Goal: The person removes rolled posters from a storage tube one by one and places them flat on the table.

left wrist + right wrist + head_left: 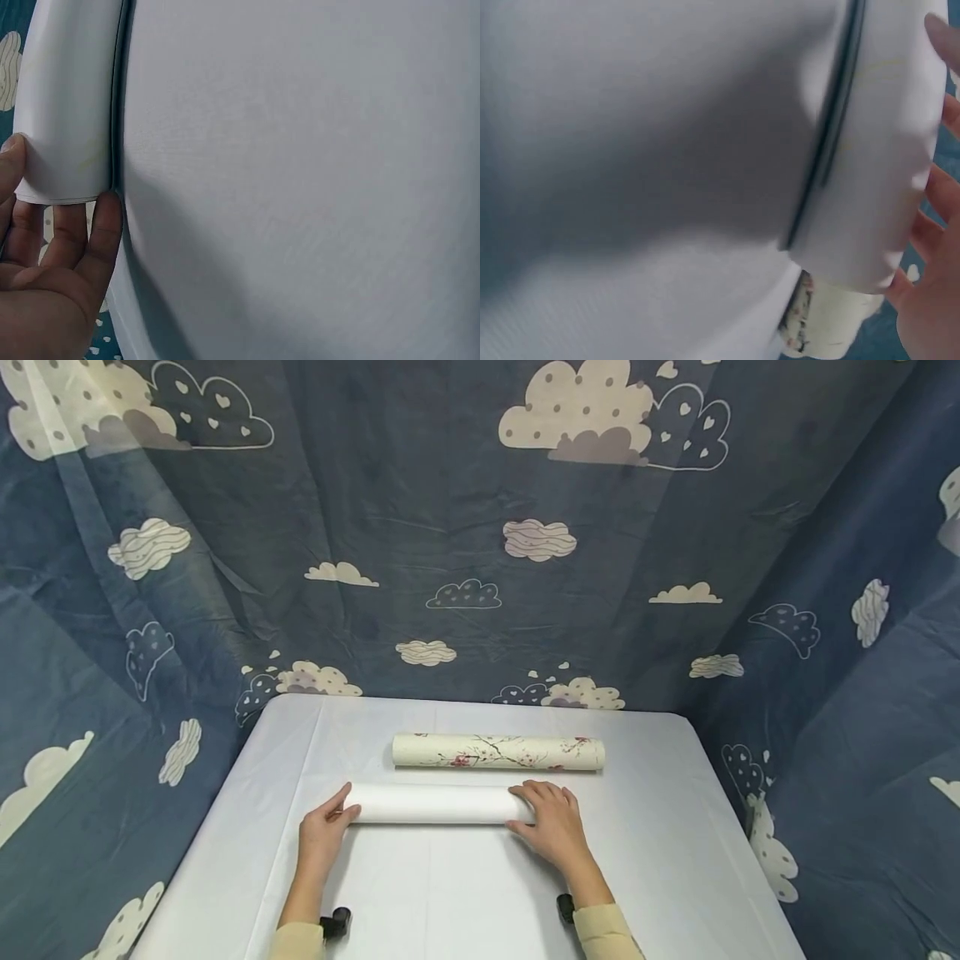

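Note:
A white paper roll (431,804) lies crosswise on the white-covered table, between my two hands. My left hand (322,837) holds its left end, thumb on the near side and fingers at the end edge; in the left wrist view the thumb (11,161) touches the roll's surface. Around the right end, my right hand (553,827) grips with thumb in front and fingers over the top and far side. Just behind it lies a cream roll (498,752) printed with branches and red blossoms; one end of this floral roll (832,319) shows in the right wrist view.
The white table (660,860) extends on both sides and in front of the rolls. Dark blue cloth (420,485) with cloud prints hangs behind the table and along both sides.

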Action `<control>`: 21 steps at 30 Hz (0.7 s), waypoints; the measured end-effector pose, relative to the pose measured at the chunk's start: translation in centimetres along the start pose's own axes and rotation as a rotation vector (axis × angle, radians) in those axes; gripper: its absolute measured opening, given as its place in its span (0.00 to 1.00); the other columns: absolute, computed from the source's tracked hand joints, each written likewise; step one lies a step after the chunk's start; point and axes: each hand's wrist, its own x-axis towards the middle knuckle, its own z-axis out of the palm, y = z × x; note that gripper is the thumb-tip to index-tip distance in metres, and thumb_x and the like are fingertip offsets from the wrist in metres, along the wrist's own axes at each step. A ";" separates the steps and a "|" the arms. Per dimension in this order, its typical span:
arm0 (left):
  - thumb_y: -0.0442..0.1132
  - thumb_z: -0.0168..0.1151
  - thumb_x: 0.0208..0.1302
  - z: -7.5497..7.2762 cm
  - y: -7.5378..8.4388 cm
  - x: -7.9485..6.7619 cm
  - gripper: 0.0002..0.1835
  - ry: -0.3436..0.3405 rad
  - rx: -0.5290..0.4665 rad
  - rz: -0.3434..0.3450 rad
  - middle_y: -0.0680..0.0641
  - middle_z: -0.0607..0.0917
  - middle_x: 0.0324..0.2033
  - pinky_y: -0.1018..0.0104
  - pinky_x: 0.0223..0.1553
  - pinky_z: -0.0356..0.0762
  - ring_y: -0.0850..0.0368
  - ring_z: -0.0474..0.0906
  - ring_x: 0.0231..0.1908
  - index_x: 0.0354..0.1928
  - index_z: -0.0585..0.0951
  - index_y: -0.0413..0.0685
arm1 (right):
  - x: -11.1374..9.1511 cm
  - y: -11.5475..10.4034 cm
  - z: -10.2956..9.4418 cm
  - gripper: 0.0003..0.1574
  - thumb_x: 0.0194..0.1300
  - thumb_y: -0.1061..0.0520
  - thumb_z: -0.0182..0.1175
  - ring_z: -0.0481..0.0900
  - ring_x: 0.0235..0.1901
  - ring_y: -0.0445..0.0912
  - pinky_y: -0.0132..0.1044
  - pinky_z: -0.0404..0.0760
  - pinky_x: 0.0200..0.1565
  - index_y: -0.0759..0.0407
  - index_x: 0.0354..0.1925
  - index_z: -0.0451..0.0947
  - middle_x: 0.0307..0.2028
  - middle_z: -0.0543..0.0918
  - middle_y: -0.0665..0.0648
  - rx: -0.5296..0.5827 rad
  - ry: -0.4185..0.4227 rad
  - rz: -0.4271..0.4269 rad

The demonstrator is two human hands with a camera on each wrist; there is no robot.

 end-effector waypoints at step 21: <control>0.40 0.80 0.55 3.8 4.4 1.1 0.28 -0.248 0.681 0.803 0.50 0.88 0.62 0.44 0.60 0.78 0.48 0.84 0.62 0.60 0.89 0.54 | 0.2 0.3 0.1 0.31 0.62 0.42 0.77 0.77 0.68 0.58 0.71 0.64 0.72 0.40 0.62 0.83 0.63 0.85 0.53 -0.014 -0.001 0.001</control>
